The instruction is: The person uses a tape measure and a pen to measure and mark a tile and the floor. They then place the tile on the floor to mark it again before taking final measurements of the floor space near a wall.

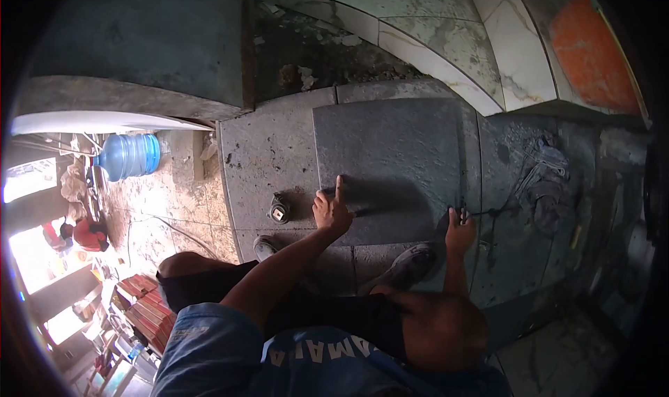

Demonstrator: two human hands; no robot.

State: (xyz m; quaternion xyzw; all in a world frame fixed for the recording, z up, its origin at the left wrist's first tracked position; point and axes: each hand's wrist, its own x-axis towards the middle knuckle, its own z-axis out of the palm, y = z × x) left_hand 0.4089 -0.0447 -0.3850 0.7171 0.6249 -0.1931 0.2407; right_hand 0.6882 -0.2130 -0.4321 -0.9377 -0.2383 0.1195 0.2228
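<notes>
A large dark grey tile (397,146) lies flat on the paler floor tiles in front of me. At its lower left part is my left hand (332,212), index finger stretched out over the tile and the other fingers partly bent, with no held object visible. My right hand (460,232) is by the tile's lower right edge, its fingers closed around something thin and small that I cannot make out. Shadow darkens the tile between the two hands. A small round dark tool or fitting (279,210) stands on the floor left of my left hand.
My shoes (414,263) are close to the tile's near edge. Crumpled grey cloth (549,181) lies at the right. A blue water bottle (130,157) is on its side at the left, above a cable (182,231). Marble-look steps (432,56) and an orange panel (592,52) are beyond.
</notes>
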